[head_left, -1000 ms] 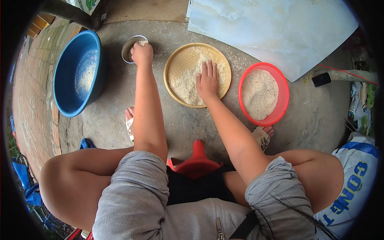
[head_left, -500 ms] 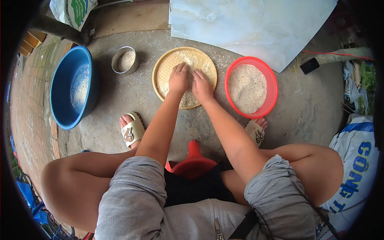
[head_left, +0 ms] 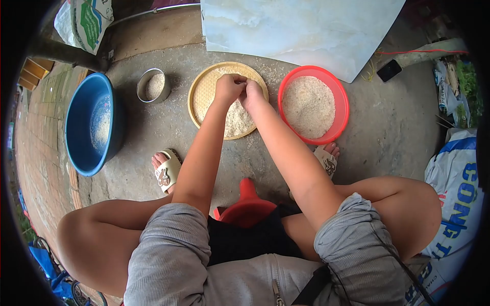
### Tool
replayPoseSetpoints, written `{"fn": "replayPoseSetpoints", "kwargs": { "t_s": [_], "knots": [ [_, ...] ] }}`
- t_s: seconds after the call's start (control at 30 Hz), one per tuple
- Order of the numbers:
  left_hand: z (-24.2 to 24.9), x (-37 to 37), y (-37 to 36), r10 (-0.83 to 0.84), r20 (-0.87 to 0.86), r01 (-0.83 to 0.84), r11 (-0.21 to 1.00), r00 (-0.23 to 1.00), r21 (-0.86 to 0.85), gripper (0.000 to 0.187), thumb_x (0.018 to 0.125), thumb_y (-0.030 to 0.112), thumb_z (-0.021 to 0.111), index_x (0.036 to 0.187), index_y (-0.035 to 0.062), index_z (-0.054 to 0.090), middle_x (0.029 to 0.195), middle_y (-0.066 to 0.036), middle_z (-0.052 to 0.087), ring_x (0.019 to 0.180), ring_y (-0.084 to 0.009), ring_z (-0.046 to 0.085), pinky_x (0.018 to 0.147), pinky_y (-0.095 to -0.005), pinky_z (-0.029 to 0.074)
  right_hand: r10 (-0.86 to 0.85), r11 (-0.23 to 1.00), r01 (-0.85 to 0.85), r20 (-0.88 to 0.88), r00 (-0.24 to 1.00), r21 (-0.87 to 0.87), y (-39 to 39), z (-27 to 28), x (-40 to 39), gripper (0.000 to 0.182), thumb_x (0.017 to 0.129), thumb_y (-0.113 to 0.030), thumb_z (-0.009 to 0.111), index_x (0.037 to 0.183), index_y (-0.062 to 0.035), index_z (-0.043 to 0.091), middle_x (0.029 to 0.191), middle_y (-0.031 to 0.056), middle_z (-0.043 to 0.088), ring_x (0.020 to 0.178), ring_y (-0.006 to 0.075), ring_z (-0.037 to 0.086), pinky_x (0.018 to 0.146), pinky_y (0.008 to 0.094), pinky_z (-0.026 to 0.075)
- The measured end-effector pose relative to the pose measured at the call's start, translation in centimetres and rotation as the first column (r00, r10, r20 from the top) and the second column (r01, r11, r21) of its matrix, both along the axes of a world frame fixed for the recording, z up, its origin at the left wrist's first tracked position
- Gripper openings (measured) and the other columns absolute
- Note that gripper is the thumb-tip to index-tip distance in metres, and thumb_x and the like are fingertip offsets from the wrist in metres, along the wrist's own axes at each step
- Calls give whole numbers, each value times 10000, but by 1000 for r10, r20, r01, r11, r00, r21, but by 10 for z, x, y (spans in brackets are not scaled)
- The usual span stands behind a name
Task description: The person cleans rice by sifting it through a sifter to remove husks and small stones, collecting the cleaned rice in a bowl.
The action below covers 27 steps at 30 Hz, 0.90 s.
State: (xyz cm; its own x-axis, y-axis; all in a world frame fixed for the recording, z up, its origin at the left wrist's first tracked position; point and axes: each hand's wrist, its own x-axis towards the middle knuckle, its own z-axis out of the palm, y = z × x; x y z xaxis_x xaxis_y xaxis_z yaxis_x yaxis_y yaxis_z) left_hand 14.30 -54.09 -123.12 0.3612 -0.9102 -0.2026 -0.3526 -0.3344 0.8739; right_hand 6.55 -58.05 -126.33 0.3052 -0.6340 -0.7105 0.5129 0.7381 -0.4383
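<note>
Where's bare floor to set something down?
Bare concrete floor: right of the round red plastic basin, below the black phone. Mostly bare: between the blue plastic tub and cream left sandal. Crowded: the round woven bamboo tray, beneath left hand and right hand.

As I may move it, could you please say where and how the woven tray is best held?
Probably its rim, held at left and right, coming from the near side: the woven tray is round, lies flat and bears loose rice.

Right hand [head_left: 252, 94], fingers partly hidden
</note>
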Motion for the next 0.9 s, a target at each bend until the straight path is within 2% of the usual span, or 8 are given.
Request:
{"fn": "replayPoseSetpoints", "kwargs": {
  "t_s": [0.17,0.23,0.3,0.33,0.6,0.67,0.8,0.9],
  "knots": [
    [38,-14,-13,-266,240,268,963,934,28,262,742,131,645,980,25,669,868,-152,673,780,-219,659,723,-306,507,4,999,3,136,991,-50,-14,7,-21,216,888,-116,342,939,-28,532,824,72,557,730,174,569,724,293,515],
    [34,-16,-14,-191,249,196,981,950,6,245,748,142,631,964,32,670,884,-150,668,786,-245,655,729,-327,509,-174,977,179,-54,983,115,-10,29,-23,195,878,-132,358,893,-23,520,779,58,525,653,196,547,660,324,518],
    [12,-14,-20,41,366,43,975,930,-219,219,754,123,610,942,27,666,874,-143,667,780,-258,653,723,-338,510,-167,980,168,-24,986,108,-14,0,-29,183,862,-170,381,848,-34,504,737,63,509,574,197,514,563,344,489],
    [6,-14,-20,48,356,11,986,933,-163,204,762,91,582,940,29,662,886,-153,660,793,-267,649,721,-347,510,-102,993,109,-122,987,49,-12,1,-32,178,851,-177,386,835,-40,498,717,64,503,554,188,500,534,340,469],
    [-53,-35,8,-50,337,91,990,940,-109,189,731,61,564,891,24,658,933,-172,618,811,-321,615,741,-372,493,-88,993,52,-379,921,-104,-5,-7,-30,230,821,-221,422,620,-109,432,511,7,398,370,119,360,339,268,271],
    [-52,-41,15,-10,468,129,966,884,-224,168,694,26,563,837,37,651,931,-167,610,833,-322,594,765,-387,479,-70,996,50,-329,942,-70,-4,-6,-34,225,821,-219,426,623,-112,432,513,5,397,362,110,342,327,256,243],
    [-56,-32,14,-76,416,146,979,906,-140,106,688,60,588,768,17,642,837,-156,629,769,-349,602,719,-377,494,-90,996,79,-344,935,-44,-1,8,-32,283,818,-226,454,569,-160,337,472,-45,294,360,97,246,360,260,177],
    [-53,-21,8,-115,446,171,982,888,-85,98,696,50,625,785,26,659,771,-123,651,709,-281,628,683,-333,503,-98,995,80,-406,909,-61,-3,3,-32,269,825,-220,451,580,-125,393,472,-39,301,378,108,295,378,261,256]
  ]
}}
